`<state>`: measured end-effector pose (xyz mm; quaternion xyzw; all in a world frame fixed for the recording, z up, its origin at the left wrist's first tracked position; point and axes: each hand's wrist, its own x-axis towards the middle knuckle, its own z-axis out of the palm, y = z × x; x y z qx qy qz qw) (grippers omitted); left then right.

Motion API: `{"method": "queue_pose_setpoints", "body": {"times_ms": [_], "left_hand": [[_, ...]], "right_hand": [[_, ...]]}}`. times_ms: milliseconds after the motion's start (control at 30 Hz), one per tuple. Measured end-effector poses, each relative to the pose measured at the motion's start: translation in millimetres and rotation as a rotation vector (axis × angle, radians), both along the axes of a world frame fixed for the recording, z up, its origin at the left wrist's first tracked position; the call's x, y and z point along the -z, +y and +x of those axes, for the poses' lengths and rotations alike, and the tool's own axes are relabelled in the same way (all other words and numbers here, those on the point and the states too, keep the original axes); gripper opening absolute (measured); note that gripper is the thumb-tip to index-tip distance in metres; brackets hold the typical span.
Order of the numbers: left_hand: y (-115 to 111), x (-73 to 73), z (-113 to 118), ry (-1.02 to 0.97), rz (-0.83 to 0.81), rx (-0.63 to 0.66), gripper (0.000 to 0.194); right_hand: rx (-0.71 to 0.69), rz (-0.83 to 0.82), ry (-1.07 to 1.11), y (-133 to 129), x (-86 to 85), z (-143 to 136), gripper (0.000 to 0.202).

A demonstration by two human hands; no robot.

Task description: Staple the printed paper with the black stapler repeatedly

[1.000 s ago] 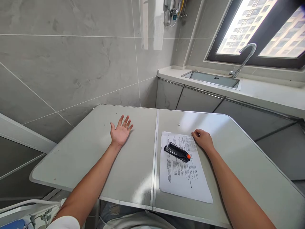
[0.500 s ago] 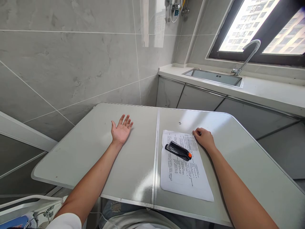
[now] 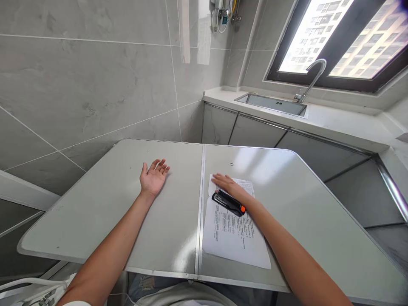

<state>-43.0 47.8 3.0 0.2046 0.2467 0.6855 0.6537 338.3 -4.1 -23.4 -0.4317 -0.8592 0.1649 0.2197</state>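
Now that the right hand (image 3: 231, 185) has swung in from the one o'clock corner of the printed paper (image 3: 234, 250), I find it laid at twelve o'clock of the black stapler (image 3: 228, 205), which lies on that paper. Its grip is outstretched, clamped on nothing; contact I cannot tell. The shift, I judge, puts the stapler within immediate reach. Towards nine o'clock, the left hand (image 3: 153, 180) rests palm up on the tabletop (image 3: 165, 229), fingers apart.

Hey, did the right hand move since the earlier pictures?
Yes. The right hand has moved left, closer to the table seam; it is now over the paper, just beyond the stapler.
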Motion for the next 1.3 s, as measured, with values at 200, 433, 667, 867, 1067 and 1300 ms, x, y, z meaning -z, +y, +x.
{"method": "queue_pose_setpoints", "body": {"times_ms": [200, 433, 667, 867, 1067, 1300], "left_hand": [[0, 1.3, 0, 0.009, 0.006, 0.044, 0.041], [-2, -0.8, 2, 0.032, 0.017, 0.096, 0.040], [-3, 0.5, 3, 0.094, 0.066, 0.177, 0.034], [-4, 1.4, 2, 0.110, 0.072, 0.192, 0.029], [-4, 0.8, 3, 0.116, 0.074, 0.196, 0.026], [-2, 4.0, 3, 0.107, 0.084, 0.198, 0.027]], "right_hand": [[-0.156, -0.080, -0.066, -8, 2.3, -22, 0.054], [-0.067, -0.078, -0.073, -12, -6.9, -22, 0.057], [-0.014, -0.094, 0.046, -9, -7.0, -16, 0.053], [-0.065, -0.152, 0.267, -9, -10.8, -3, 0.040], [-0.130, -0.027, -0.104, -12, -13.6, -20, 0.043], [-0.301, -0.054, -0.244, -14, -16.8, -41, 0.051]]}}
